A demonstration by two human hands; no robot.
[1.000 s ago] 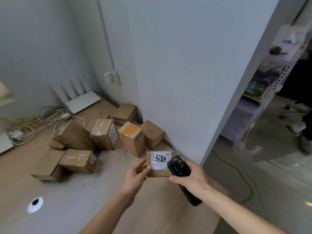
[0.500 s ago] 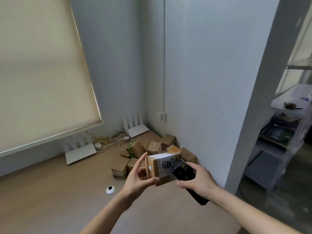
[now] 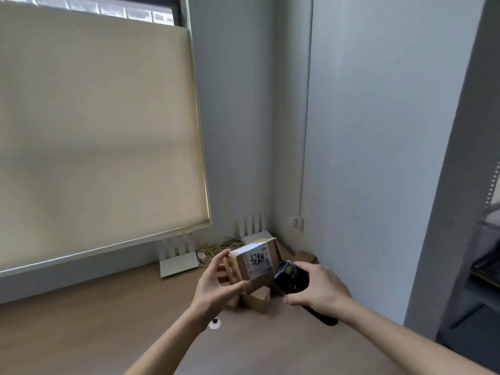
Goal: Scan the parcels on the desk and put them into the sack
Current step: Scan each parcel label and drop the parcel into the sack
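Observation:
My left hand (image 3: 216,286) grips a small cardboard parcel (image 3: 253,262) above the desk, its white label with black handwriting facing me. My right hand (image 3: 319,289) holds a black handheld scanner (image 3: 290,277) just right of the parcel, its head pointed at the label. Other brown parcels (image 3: 255,300) lie on the wooden desk (image 3: 108,320) behind and below my hands, mostly hidden by them. One more parcel (image 3: 305,258) shows by the wall corner. No sack is in view.
Two white routers (image 3: 178,262) and a tangle of cables (image 3: 216,247) sit at the back of the desk under a beige roller blind (image 3: 94,131). A white cable grommet (image 3: 215,323) is set in the desk. Grey wall stands right, with shelving (image 3: 487,253) beyond.
The view has tilted upward, away from the parcel pile toward the window. My left hand has turned the parcel and lifted it; the scanner stays close beside its label.

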